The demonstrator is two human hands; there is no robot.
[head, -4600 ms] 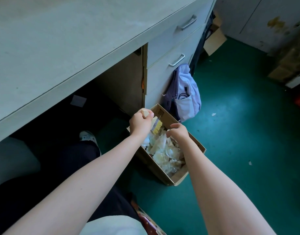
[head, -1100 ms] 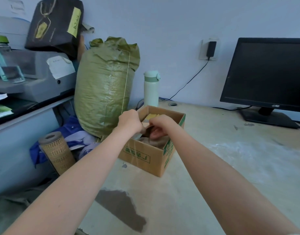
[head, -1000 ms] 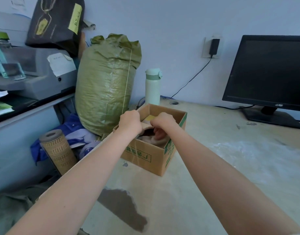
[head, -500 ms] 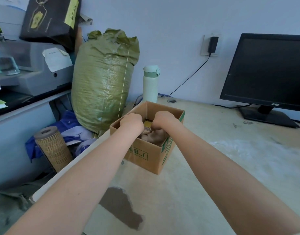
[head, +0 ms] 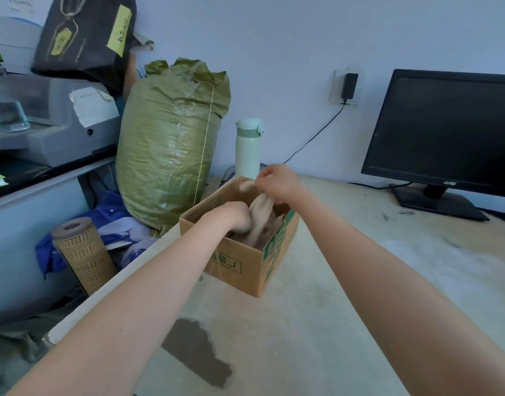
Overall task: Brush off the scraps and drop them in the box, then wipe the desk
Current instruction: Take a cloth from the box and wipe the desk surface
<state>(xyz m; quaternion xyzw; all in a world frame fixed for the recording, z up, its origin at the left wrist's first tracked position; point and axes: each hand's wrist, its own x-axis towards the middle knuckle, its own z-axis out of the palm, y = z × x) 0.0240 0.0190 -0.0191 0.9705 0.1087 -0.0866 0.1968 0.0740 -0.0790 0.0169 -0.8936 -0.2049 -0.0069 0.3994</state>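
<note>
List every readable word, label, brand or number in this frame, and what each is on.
None reads with confidence.
Cardboard box: green print, blurred.
Yellow label on black bag: handwriting, illegible.
Paper note on printer: too faint.
Monitor bezel logo: too small.

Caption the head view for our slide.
Right hand lifts a beige cloth from the cardboard box; left hand inside.

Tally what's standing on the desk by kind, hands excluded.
Cardboard box: 1
Bottle: 1
Monitor: 1
Total: 3
The green sack appears to stand beside the desk, so it is not counted.
</note>
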